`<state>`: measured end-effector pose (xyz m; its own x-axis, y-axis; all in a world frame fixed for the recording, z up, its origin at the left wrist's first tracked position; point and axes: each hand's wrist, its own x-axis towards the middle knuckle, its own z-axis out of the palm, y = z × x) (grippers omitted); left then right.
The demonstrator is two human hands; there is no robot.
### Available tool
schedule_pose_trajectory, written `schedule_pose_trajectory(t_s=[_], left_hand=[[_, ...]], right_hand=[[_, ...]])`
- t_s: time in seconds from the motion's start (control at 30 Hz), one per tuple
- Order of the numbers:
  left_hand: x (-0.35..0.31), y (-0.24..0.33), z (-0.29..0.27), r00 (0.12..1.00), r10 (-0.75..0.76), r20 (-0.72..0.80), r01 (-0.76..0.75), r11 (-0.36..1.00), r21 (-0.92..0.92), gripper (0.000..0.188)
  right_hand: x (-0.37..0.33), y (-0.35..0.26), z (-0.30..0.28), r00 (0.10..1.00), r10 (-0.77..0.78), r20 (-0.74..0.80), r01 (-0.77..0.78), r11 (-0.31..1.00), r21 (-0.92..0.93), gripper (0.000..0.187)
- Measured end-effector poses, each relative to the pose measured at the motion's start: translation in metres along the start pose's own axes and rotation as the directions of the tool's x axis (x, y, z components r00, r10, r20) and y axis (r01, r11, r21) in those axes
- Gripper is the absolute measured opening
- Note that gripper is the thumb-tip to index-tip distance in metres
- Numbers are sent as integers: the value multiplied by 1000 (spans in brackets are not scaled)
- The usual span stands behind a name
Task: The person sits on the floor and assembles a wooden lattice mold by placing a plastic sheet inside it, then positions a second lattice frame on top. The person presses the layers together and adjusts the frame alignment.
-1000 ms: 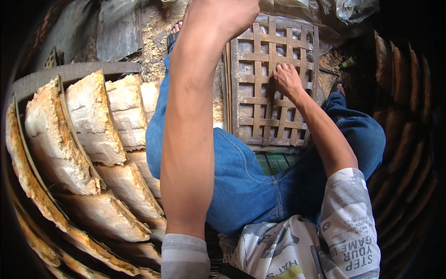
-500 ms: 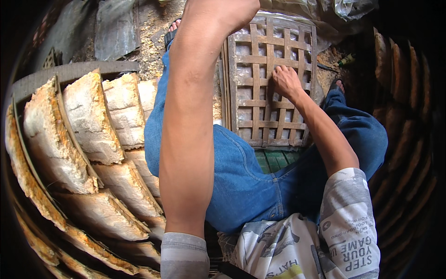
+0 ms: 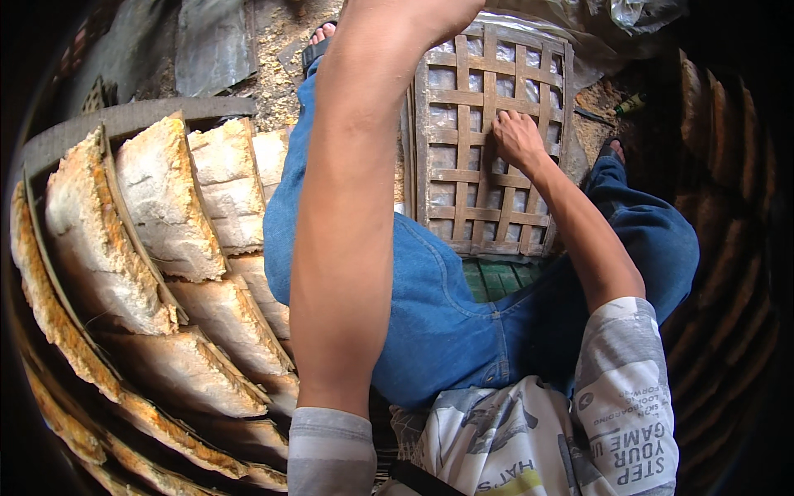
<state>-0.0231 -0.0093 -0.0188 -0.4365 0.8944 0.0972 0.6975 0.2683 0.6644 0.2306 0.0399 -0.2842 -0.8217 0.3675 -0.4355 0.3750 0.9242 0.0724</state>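
Note:
A wooden lattice panel [image 3: 462, 140], woven of flat strips inside a rectangular frame, lies between my legs. Clear plastic sheeting shows through its gaps. My right hand [image 3: 516, 137] rests near its middle, fingers curled over a strip. Close up on the left, my left forearm reaches far forward across the view. Of my left hand [image 3: 438, 16] only the part by the wrist shows at the top edge; its fingers are out of the picture, so what they hold is hidden. Edges of more frames [image 3: 409, 157] show along the panel's left side.
Stacked racks of whitish, crumbly slabs [image 3: 161, 198] on thin boards stand close on my left. Similar slabs [image 3: 716, 124] are in shadow on the right. Green slats [image 3: 500, 279] lie before my lap. Plastic sheeting [image 3: 591, 54] is bunched beyond the panel; crumbs litter the ground [image 3: 281, 91].
The whole view has shifted slightly, so things sit a little further right. My right hand stays on the same part of the lattice panel, and my left arm is still stretched forward.

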Motion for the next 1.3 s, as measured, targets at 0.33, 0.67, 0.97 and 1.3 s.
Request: schedule_pose_trajectory(t_s=[0.33, 0.67, 0.97, 1.3], left_hand=[[0, -4, -1, 989, -147, -9, 145, 982, -118, 37], [3, -5, -4, 984, -156, 84, 164, 982, -93, 41], [1, -12, 2, 996, -83, 44, 89, 985, -145, 40], [-2, 5, -1, 989, -98, 109, 107, 991, -77, 37]], right_hand=[[3, 0, 4, 999, -28, -45, 27, 999, -28, 15], [5, -2, 13, 995, -22, -94, 20, 1000, -22, 12], [3, 8, 8, 999, 30, -37, -27, 997, 75, 22], [-1, 20, -7, 986, 165, 37, -169, 969, 183, 38]])
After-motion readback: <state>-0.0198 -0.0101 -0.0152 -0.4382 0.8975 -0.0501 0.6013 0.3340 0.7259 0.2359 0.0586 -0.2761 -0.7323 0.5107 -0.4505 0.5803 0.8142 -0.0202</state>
